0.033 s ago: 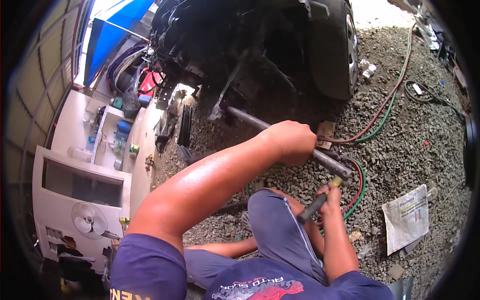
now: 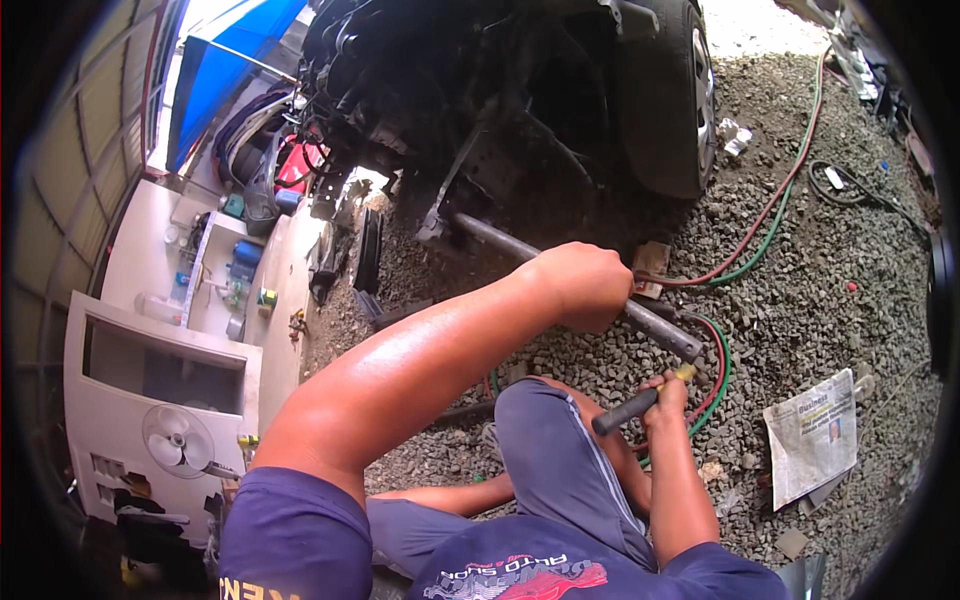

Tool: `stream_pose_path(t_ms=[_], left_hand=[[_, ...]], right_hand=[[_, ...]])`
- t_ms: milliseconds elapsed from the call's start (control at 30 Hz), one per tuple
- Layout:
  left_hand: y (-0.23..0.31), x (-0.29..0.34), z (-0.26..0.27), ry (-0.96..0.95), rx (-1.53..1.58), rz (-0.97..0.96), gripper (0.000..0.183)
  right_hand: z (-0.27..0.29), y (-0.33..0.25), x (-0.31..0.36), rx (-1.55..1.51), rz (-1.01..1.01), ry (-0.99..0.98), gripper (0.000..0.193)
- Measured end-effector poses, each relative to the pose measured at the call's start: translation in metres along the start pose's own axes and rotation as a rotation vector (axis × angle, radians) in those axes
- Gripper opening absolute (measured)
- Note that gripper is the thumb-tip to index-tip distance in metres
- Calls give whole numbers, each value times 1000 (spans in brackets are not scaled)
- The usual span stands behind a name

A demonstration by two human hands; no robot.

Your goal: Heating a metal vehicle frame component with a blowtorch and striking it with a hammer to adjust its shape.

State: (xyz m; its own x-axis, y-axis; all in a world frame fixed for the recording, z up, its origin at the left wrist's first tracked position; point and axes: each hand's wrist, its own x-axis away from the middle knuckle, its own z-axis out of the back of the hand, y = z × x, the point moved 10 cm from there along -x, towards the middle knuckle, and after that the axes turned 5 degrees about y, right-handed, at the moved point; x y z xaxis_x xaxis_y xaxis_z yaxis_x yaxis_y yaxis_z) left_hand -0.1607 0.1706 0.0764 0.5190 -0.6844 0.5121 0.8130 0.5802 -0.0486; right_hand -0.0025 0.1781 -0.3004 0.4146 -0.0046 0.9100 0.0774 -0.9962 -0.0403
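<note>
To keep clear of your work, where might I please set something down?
Bare gravel shows between the looped hoses and the newspaper. It is crowded by the right hand: black-handled tool, metal pipe and hoses cluster there.

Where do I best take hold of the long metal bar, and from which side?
Probably around the metal bar from above, somewhat short of its near end, where the left hand is closed. It is long, straight and slender enough to wrap, with its upper side exposed. I'd avoid the near tip: the right hand holds a black-handled tool close by.
</note>
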Motion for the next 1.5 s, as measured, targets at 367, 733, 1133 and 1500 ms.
stream_pose_path(t_ms=[367,733,1133,1500], left_hand=[[-13,2,32,78,189,82,20],[0,7,16,35,8,23,26],[-6,0,19,102,12,35,18],[4,-4,14,66,9,25,23]], right_hand=[[-237,204,325,785,-621,-1414,28],[-93,148,183,344,-759,-756,14],[-156,97,84,50,-223,-282,24],[-130,114,92,208,-686,-694,26]])
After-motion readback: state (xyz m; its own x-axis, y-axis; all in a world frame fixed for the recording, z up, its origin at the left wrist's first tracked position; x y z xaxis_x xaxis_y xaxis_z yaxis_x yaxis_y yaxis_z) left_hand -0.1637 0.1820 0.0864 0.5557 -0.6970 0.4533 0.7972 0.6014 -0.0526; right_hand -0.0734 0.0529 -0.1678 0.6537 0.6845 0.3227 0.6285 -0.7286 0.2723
